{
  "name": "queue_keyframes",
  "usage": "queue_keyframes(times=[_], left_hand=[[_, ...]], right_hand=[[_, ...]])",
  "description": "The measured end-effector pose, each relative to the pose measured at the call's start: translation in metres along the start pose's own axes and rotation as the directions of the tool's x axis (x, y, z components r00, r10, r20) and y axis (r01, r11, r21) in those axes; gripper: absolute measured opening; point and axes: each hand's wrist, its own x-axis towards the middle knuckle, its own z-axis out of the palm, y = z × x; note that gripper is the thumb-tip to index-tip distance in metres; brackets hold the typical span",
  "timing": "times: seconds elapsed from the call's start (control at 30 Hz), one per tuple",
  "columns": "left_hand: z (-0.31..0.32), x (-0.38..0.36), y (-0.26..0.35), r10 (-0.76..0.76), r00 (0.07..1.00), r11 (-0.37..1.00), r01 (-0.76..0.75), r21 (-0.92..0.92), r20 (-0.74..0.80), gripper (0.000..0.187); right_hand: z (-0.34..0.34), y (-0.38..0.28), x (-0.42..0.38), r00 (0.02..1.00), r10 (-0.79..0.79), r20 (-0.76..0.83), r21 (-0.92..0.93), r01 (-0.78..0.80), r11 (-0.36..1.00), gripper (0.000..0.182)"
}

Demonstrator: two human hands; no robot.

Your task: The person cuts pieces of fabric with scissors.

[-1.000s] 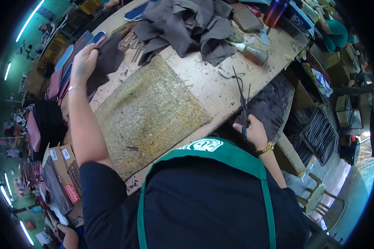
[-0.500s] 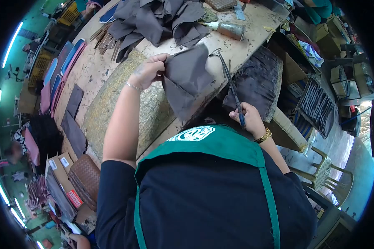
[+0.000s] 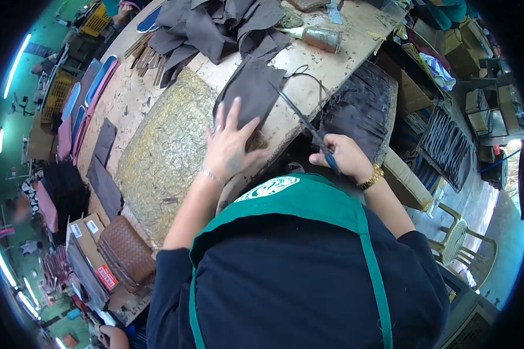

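My left hand point(image 3: 230, 148), its fingers spread, reaches over the near end of a dark grey-brown piece of leather-like material point(image 3: 250, 87) lying flat on the worktable. The fingertips overlap the piece's lower edge. In my right hand point(image 3: 346, 156) is a pair of scissors point(image 3: 297, 112), gripped by the dark handles near the table edge. Their blades point up and left toward the piece's right side. A thin dark strip point(image 3: 311, 75) curls on the table just beyond the blades.
A heap of similar dark pieces point(image 3: 215, 26) covers the back of the worktable point(image 3: 346, 64). Left of my hand lies a crinkled, yellowish board point(image 3: 163, 145). A glue-smeared bottle point(image 3: 322, 39) lies at the back right. Brown woven items point(image 3: 128, 250) stand at lower left; a chair point(image 3: 454, 238) is at right.
My left hand has let go of the dark piece, now flat on the table, and has come down and nearer with fingers spread. The scissors have tilted further left.
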Motion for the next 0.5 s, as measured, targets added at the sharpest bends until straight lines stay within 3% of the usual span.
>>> queue_keyframes(times=[0.07,0.13,0.17,0.2,0.27,0.3,0.37,0.4,0.47,0.5], left_hand=[[0.020,-0.021,-0.016,-0.090,0.984,0.981,0.060,-0.186,-0.157,0.051],[0.034,-0.034,-0.035,-0.202,0.966,0.937,0.143,-0.320,-0.160,0.049],[0.038,-0.032,-0.038,-0.408,0.908,0.645,0.211,-0.735,-0.097,0.040],[0.035,-0.039,-0.052,-0.200,0.942,0.896,0.065,-0.438,-0.270,0.032],[0.027,-0.049,-0.074,-0.149,0.971,0.927,0.072,-0.367,-0.187,0.029],[0.019,-0.056,-0.080,-0.149,0.978,0.921,0.084,-0.381,-0.144,0.029],[0.012,-0.070,-0.098,-0.186,0.982,0.871,0.170,-0.460,0.010,0.022],[0.005,-0.072,-0.095,-0.196,0.981,0.869,0.179,-0.461,0.012,0.022],[-0.018,-0.069,-0.077,-0.261,0.965,0.949,0.264,-0.174,0.040,0.023],[-0.019,-0.059,-0.065,-0.289,0.957,0.956,0.288,-0.053,0.000,0.039]], right_hand=[[0.000,-0.003,0.012,0.999,-0.016,0.028,-0.002,0.016,1.000,0.046],[-0.001,-0.009,0.018,0.996,0.047,0.080,-0.079,-0.040,0.996,0.060],[-0.001,-0.009,0.017,0.994,0.040,0.098,-0.076,-0.032,0.997,0.059],[-0.003,-0.010,0.015,0.994,0.034,0.108,-0.083,-0.025,0.996,0.059],[-0.007,-0.013,0.006,0.979,0.086,0.186,-0.090,-0.070,0.994,0.057],[-0.007,-0.005,0.003,0.977,0.032,0.212,-0.082,-0.015,0.997,0.055],[-0.003,0.011,-0.008,0.968,-0.014,0.252,0.078,-0.006,0.997,0.049],[-0.004,0.015,-0.012,0.959,-0.027,0.280,0.138,-0.013,0.990,0.046],[-0.006,0.023,-0.022,0.954,-0.007,0.301,0.234,-0.067,0.970,0.045],[-0.005,0.025,-0.025,0.949,0.015,0.314,0.327,-0.123,0.937,0.044]])
